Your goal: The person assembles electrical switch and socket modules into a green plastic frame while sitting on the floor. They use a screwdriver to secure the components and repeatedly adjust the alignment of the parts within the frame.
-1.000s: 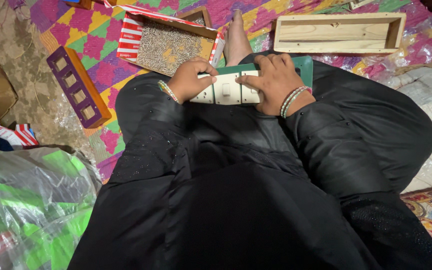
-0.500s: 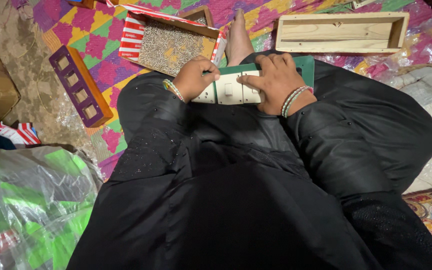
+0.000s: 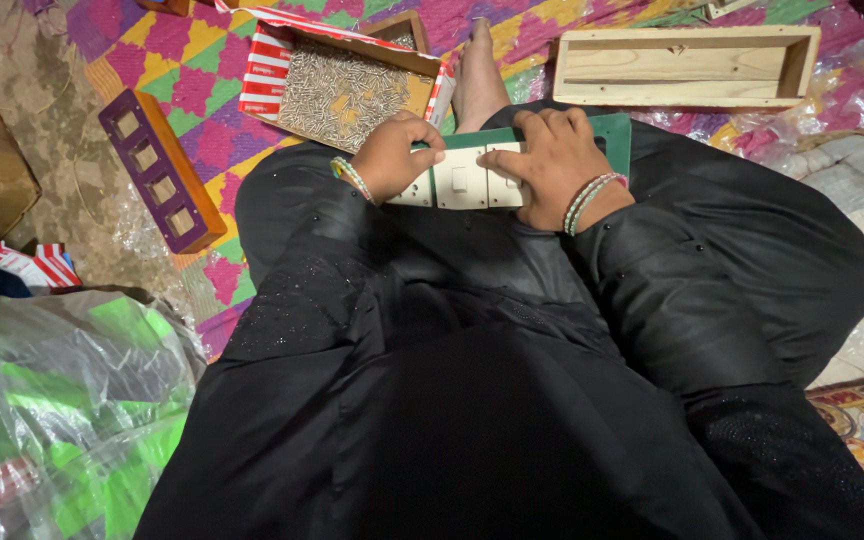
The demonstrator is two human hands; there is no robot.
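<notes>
Your left hand (image 3: 394,155) is curled almost closed over the left end of the switch plate (image 3: 462,185), thumb and fingers pinched at its top edge; whether something small sits between the fingertips cannot be told. Your right hand (image 3: 550,165) lies flatter, fingers half bent and spread over the right end of the same plate, pressing it down and gripping its far edge. The plate, cream with rocker switches in a row, rests on your lap between the two hands, and a green board (image 3: 612,140) shows under and behind it, just past your right fingers. Beaded bangles (image 3: 592,200) ring your right wrist, and another set is on the left. Just beyond your left hand sits a red-and-white striped box (image 3: 337,90) full of small screws, close to your knuckles. Further out to the left of that hand lies a purple frame (image 3: 157,170) with square openings. Beyond your right hand, well apart, a long wooden box (image 3: 687,65) lies on the patterned mat (image 3: 192,90).
</notes>
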